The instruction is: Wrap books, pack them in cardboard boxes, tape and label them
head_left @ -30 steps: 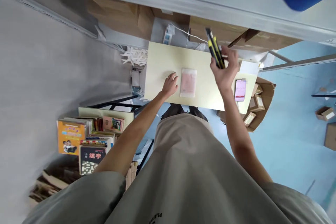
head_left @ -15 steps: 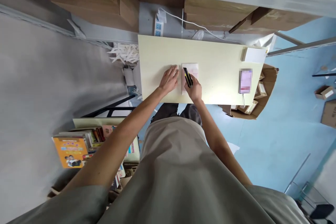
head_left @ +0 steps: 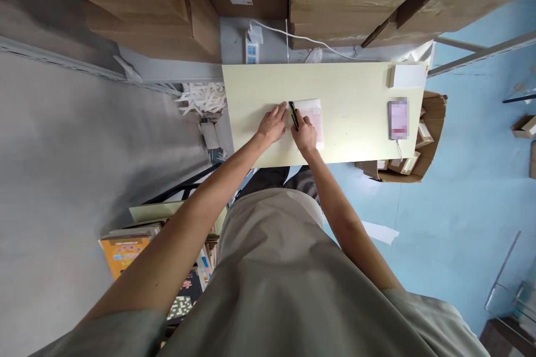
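Black-and-yellow slim utility knife (head_left: 295,117) sits pinched in our right hand (head_left: 305,135), at the nine-o'clock edge of a flat pink-and-white rectangular packet (head_left: 316,111); our left hand (head_left: 272,124) lies spread just beside, presumably for steadiness, on the pale-yellow rectangular table (head_left: 355,95).

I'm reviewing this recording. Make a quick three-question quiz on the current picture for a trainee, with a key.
1. Which hand holds the knife?
2. True or false: the left hand holds the phone.
3. Fill in: the packet lies on the ____.

Key:
1. The right hand.
2. False; the phone lies near the right end of the table, apart from the left hand.
3. Table.
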The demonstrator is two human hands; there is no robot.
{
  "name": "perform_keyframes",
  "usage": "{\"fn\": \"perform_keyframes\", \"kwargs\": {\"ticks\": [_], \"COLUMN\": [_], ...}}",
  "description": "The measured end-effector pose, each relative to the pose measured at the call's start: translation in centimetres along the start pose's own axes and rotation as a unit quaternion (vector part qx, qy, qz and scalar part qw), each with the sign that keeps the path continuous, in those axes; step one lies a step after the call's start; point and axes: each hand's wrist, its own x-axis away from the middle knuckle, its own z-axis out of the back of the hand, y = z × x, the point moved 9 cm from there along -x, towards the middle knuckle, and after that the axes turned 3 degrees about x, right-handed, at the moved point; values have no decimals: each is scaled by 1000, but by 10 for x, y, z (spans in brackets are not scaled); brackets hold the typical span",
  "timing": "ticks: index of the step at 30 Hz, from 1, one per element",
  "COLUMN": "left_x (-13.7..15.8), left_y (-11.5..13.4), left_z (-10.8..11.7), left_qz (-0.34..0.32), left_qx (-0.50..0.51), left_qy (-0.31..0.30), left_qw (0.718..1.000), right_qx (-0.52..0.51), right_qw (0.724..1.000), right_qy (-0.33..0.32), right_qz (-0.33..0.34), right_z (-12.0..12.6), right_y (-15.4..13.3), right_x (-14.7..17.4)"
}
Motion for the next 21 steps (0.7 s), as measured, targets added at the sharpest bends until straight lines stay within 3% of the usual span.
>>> {"fn": "perform_keyframes", "kwargs": {"ticks": [9, 15, 21], "left_x": [-6, -10, -11], "left_y": [-3, -3, -3], "left_z": [-1, -4, -6], "left_qz": [0, 1, 7], "left_qx": [18, 35, 57], "left_qy": [12, 21, 38], "left_qw": [1000, 999, 998], "right_qx": [46, 96, 144], "right_qw": [999, 992, 971], "right_qy": [-26, -85, -190], "right_qz": [6, 9, 18], "right_z": [4, -3, -13], "right_y": [0, 9, 14], "right_x": [31, 83, 139]}}
